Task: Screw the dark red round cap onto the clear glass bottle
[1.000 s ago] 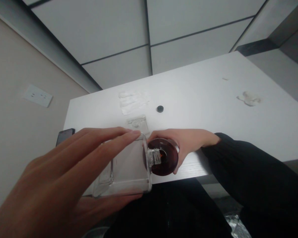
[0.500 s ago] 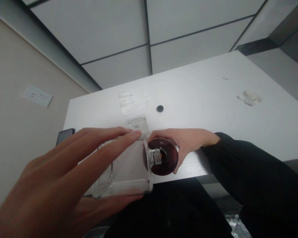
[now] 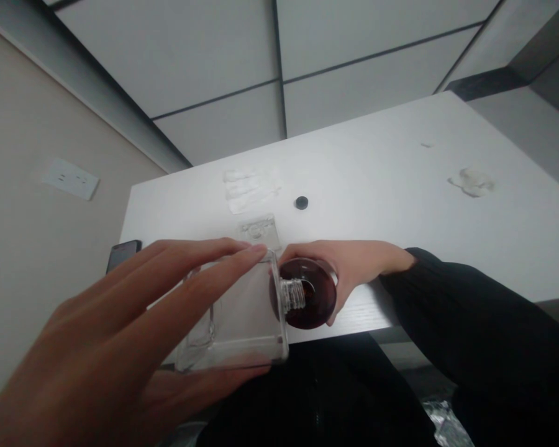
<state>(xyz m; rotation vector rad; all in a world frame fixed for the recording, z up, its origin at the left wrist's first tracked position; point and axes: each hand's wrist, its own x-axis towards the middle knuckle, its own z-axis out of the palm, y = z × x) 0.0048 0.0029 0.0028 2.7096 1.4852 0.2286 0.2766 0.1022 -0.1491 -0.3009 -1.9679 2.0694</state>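
Observation:
My left hand (image 3: 121,323) is wrapped round a clear, square-sided container (image 3: 246,316), which lies on its side with its edge towards the right. Against that edge is a clear threaded bottle neck (image 3: 292,294); I cannot tell which vessel it belongs to. Just behind it is a rounded, dark red-brown bottle (image 3: 319,298), with the fingers and thumb of my right hand (image 3: 347,267) curled round it. The two vessels overlap in view by the table's front edge. Whether liquid is flowing between them cannot be made out.
On the white table (image 3: 377,186) lie a small black cap (image 3: 301,203), a clear flat plastic piece (image 3: 268,230), a white folded tissue (image 3: 246,191) and a crumpled tissue (image 3: 475,181). A phone (image 3: 123,254) is at the left edge. Cabinet panels (image 3: 205,56) stand behind.
Both hands keep their hold and the two vessels stay together. The whole view has shifted very slightly; nothing else visibly differs.

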